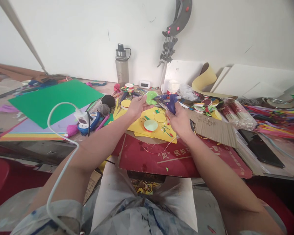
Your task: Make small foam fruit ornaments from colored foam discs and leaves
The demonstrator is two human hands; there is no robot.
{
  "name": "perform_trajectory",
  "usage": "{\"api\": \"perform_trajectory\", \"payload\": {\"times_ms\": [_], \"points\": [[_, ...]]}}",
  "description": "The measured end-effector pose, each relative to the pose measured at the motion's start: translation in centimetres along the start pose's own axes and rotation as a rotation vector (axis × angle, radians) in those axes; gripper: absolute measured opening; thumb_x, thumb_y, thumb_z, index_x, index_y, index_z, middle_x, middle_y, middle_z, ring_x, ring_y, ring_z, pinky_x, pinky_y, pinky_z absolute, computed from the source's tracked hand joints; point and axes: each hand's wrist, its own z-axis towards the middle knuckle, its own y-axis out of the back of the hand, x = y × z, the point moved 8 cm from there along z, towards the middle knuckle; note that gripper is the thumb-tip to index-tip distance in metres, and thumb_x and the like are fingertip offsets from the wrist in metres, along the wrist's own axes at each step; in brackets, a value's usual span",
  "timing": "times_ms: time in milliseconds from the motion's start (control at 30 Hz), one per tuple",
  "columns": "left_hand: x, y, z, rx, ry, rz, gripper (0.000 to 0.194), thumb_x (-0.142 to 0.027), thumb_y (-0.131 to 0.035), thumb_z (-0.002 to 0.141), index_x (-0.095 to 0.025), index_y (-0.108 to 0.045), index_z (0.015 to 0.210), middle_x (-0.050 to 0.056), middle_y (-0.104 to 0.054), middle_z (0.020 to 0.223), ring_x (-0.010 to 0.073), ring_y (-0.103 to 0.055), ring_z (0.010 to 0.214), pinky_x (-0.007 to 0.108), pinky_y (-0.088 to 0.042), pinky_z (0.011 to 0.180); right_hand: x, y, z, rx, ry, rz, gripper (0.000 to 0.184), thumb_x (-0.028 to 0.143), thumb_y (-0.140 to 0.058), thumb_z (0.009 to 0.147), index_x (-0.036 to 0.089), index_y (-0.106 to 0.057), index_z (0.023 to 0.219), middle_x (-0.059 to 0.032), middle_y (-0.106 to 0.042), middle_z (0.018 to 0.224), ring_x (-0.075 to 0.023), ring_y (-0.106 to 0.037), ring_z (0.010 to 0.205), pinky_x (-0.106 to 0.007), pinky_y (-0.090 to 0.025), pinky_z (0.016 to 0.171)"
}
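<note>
My left hand [137, 107] pinches the edge of a light green round piece [151, 97], held up over the work area. Wrapped round the handle of a blue glue gun [171, 103] is my right hand [180, 120]. The gun's nozzle points left and reaches the green piece; whether it touches is too small to tell. Below both hands lie yellow sheets [139, 128] bearing a pale green disc with a red rim [150, 125], a yellow disc [160, 117] and small green scraps.
Red cardboard [147, 156] lies under the sheets. A bottle [122, 67], small digital clock [144, 84] and stacked paper cups [173, 86] stand along the wall. Green paper [56, 101] and a blue power strip [89, 124] are on the left, a phone [261, 148] on the right.
</note>
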Motion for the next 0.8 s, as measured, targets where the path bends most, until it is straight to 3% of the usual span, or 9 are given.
{"api": "perform_trajectory", "payload": {"times_ms": [267,533,667,800], "points": [[0.6,0.0,0.1,0.028,0.045,0.06,0.019,-0.022,-0.063,0.102,-0.011,-0.071,0.088,0.01,-0.079,0.086,0.0176,-0.078,0.089,0.046,-0.057,0.11,-0.3,0.0,0.2,-0.001,-0.009,-0.099,0.033,0.029,-0.054,0.089,0.019,-0.062,0.12,-0.0163,-0.072,0.107,-0.0341,-0.065,0.099,-0.05,-0.051,0.09],[0.8,0.1,0.4,0.038,0.054,0.103,0.019,-0.022,-0.063,0.101,-0.01,-0.073,0.09,0.01,-0.079,0.088,0.0168,-0.078,0.089,0.042,-0.059,0.107,-0.2,-0.5,0.2,0.076,-0.037,-0.094,0.036,0.029,-0.056,0.088,0.02,-0.062,0.122,-0.0164,-0.075,0.106,-0.0359,-0.068,0.099,-0.05,-0.053,0.088],[0.0,1.6,1.2,-0.059,-0.038,0.028,0.015,-0.018,-0.062,0.101,-0.012,-0.073,0.093,0.009,-0.08,0.095,0.0135,-0.076,0.084,0.039,-0.06,0.105,0.0,-0.5,0.3,0.109,-0.076,-0.071,0.029,0.033,-0.055,0.09,0.02,-0.06,0.115,-0.0171,-0.074,0.105,-0.0334,-0.069,0.094,-0.048,-0.053,0.087],[-0.1,2.7,1.9,-0.113,-0.052,-0.008,0.01,-0.019,-0.064,0.1,-0.016,-0.073,0.099,0.009,-0.08,0.104,0.0151,-0.076,0.093,0.037,-0.061,0.105,-0.7,1.1,0.5,0.068,-0.153,0.051,0.026,0.036,-0.054,0.092,0.021,-0.058,0.113,-0.0122,-0.074,0.1,-0.0287,-0.068,0.088,-0.044,-0.054,0.083]]}}
